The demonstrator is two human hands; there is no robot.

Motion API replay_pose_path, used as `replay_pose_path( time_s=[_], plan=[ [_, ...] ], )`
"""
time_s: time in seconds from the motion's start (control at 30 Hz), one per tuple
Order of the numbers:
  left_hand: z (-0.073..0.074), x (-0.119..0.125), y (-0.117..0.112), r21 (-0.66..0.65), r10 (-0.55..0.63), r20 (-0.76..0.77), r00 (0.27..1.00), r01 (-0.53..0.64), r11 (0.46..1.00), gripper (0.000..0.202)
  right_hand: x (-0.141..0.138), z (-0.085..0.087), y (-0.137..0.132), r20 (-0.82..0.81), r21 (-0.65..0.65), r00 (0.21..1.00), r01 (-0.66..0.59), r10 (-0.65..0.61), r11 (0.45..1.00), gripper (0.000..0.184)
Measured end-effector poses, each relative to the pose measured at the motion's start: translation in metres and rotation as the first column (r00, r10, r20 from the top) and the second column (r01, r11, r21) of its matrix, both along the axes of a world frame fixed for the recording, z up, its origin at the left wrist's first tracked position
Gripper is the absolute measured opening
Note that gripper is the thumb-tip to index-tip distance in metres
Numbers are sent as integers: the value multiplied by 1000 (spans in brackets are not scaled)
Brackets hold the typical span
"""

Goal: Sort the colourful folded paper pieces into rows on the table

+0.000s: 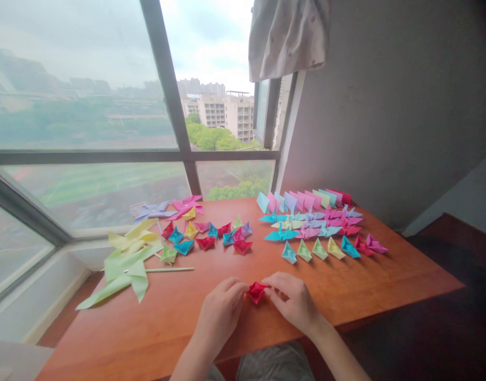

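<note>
Between my two hands, near the table's front edge, is a small red origami boat (256, 292) of folded paper. The fingertips of my left hand (224, 306) pinch its left point. My right hand (293, 299) has thumb and forefinger at its right point. Beyond my hands to the right stands a row of paper boats (320, 249) in blue, green, yellow, red and magenta. Further left lies a looser group of paper boats, with a red one (242, 247) nearest to my hands.
Paper pinwheels, including a green one (126, 270) with a stick, lie at the left. Paper cranes (282, 234) fill rows at the right, with folded cards (302, 200) behind them. A window frame (183, 155) borders the wooden table (358, 296).
</note>
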State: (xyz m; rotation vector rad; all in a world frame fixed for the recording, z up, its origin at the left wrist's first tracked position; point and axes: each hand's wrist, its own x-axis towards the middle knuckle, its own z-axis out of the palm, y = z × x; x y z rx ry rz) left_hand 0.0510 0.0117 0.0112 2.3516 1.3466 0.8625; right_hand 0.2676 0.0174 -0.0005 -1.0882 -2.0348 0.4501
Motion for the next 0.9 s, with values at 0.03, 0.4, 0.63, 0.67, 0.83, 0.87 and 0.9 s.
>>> replay_pose_path(
  time_s=[0.03, 0.4, 0.63, 0.67, 0.83, 0.87, 0.9],
  plan=[
    [-1, 1, 0, 2, 0, 6, 1000, 0, 1000, 26, 0, 0, 0, 3, 4, 1000, -1, 1, 1000, 24],
    [-9, -6, -4, -61, 126, 143, 982, -118, 991, 27, 1, -2, 2, -63, 21, 991, 121, -120, 992, 21],
    [-5, -5, -5, -78, 109, 129, 986, -99, 992, 25, 30, -1, -16, -128, 66, 929, 356, -346, 932, 17],
    [-5, -5, -5, -81, 108, 125, 986, -98, 992, 24, 40, -1, -19, -128, 73, 914, 397, -386, 915, 17],
    [-4, -4, -5, -76, 109, 111, 988, -101, 992, 24, 107, 0, -28, -65, 139, 823, 567, -564, 812, 19],
    [-4, -4, -4, -73, 108, 109, 988, -101, 992, 24, 119, -1, -29, -44, 152, 800, 597, -598, 788, 20],
    [-4, -4, -4, -69, 107, 108, 988, -100, 993, 23, 131, -3, -30, -24, 165, 777, 624, -629, 764, 22]
  ],
)
